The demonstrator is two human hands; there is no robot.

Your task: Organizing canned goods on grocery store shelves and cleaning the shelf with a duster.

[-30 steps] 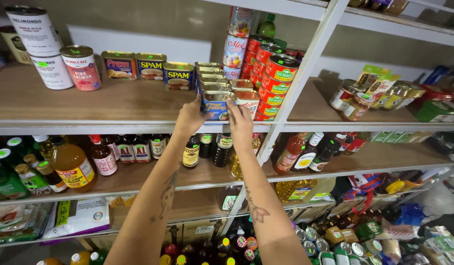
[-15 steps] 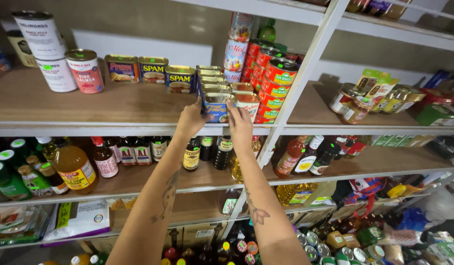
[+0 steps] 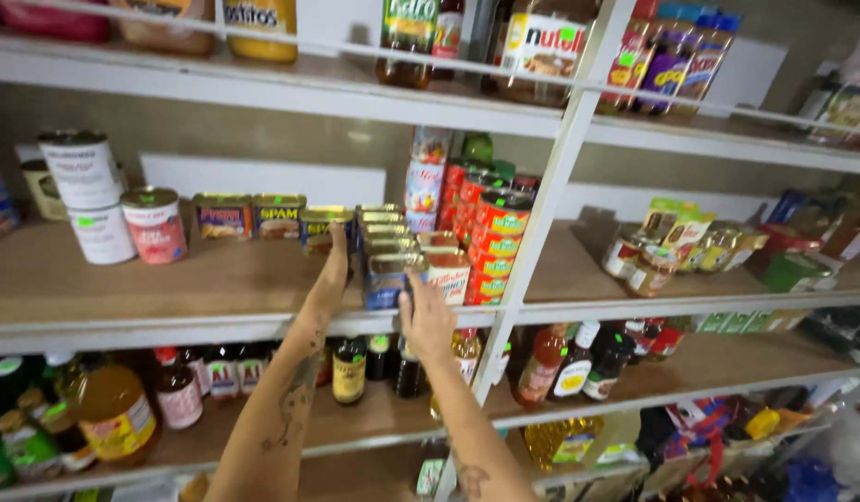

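- The left hand (image 3: 332,270) reaches up to the middle wooden shelf (image 3: 123,288), fingers stretched out and fairly flat, its fingertips touching a rectangular blue meat tin (image 3: 320,229) in the row at the back; it grips nothing that I can see.
- The right hand (image 3: 426,311) is raised at the shelf's front edge, fingers curled loosely, the thumb and forefinger on the right side of the frontmost blue tin (image 3: 385,279) of a column running back from that edge.
- Whether the right hand truly clasps that tin or only touches it cannot be told; the palm faces away.
- That front tin stands near the front edge, just left of a white-labelled tin (image 3: 448,272) and the stack of red and green cans (image 3: 497,244).
- Both forearms run out of the bottom of the frame.
- Bottles (image 3: 348,369) on the shelf below are partly hidden behind the arms.
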